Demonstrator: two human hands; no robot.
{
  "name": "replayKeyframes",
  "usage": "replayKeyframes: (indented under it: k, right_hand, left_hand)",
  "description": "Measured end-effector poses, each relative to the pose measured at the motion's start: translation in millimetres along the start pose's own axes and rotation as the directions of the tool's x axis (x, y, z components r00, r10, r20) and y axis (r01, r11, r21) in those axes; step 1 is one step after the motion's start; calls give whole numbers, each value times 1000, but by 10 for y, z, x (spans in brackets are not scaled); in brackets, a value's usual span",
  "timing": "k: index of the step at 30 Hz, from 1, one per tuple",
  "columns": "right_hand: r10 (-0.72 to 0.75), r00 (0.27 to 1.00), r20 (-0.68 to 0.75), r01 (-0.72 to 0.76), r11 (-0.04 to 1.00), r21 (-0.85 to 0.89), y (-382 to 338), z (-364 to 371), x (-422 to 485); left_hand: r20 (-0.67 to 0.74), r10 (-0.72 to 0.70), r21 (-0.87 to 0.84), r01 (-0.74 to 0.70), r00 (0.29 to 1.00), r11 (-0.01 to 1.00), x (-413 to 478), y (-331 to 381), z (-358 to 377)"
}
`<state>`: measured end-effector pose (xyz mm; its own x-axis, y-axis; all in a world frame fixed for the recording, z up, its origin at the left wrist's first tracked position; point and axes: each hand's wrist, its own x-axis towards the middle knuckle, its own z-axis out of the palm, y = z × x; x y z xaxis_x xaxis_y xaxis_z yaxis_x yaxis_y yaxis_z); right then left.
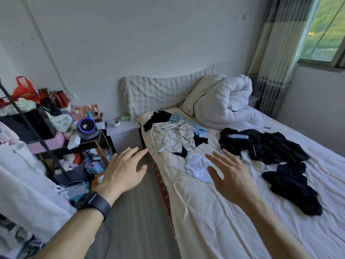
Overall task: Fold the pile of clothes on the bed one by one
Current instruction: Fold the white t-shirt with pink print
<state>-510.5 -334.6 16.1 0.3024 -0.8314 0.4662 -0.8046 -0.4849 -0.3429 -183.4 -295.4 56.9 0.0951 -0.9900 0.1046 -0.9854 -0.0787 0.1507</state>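
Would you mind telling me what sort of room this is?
Most likely a home bedroom: a bed with a rumpled white duvet, clothes strewn on it, and a curtained window.

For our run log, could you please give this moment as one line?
left hand: open, empty | right hand: open, near white garment | clothes: unfolded

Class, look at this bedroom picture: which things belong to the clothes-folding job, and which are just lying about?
Belongs to the job: patterned garment, light blue garment, white garment, black clothes, bed, left hand, right hand.

Just lying about: white duvet, red plastic bag, purple-ringed device, curtain.
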Motion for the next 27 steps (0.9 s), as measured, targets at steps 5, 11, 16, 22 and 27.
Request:
replayKeyframes:
  k: [5,11,16,22,27]
  right_hand:
    - [20,999,-37,-20,1000,-16,-33,288,949]
    - [58,997,-41,-62,995,-83,45,830,1920]
    - [121,992,-39,-125,985,-122,115,1426,2627]
    - [299,951,-79,-307,945,-111,164,1978,3236]
    - [464,885,-47,-465,874,-139,384,2461,3368]
  left_hand:
    - [-6,17,-29,-17,1000,999,958,-449,-95]
    - [24,39,-44,-38,999,998,2080,-1088,119]
    - [30,112,-45,-111,993,993,3162,-1635,297]
    - [125,215,-87,-205,969,975,4364,-2068,561]
    - [233,329,-104,-313,915,944,5164,-1977,990]
